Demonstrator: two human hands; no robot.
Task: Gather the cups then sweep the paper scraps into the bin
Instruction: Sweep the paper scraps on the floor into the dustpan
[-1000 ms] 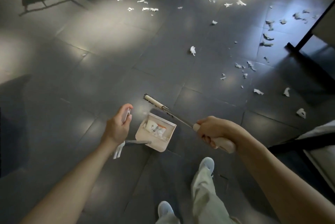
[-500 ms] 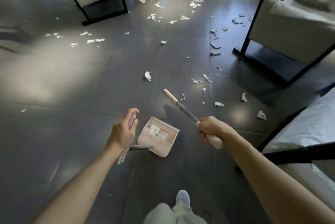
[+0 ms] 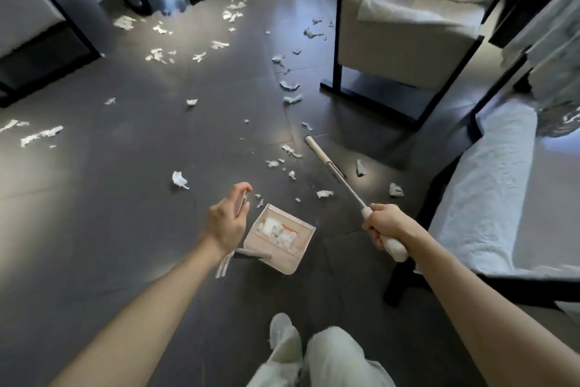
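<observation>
Broom [image 3: 340, 178] reaches farther out among paper scraps [image 3: 290, 149]; I see right hand [image 3: 384, 222] gripping it, left hand [image 3: 226, 223] holding dustpan [image 3: 282, 264], which sits between both.

Dim indoor light is prevailing, soft glare patches are washing across the dark tiled floor [image 3: 125, 229] at upper centre and far left, wide-angle distortion is bending the armchair [image 3: 392, 51] frame, and blur is smearing the right edge.
</observation>
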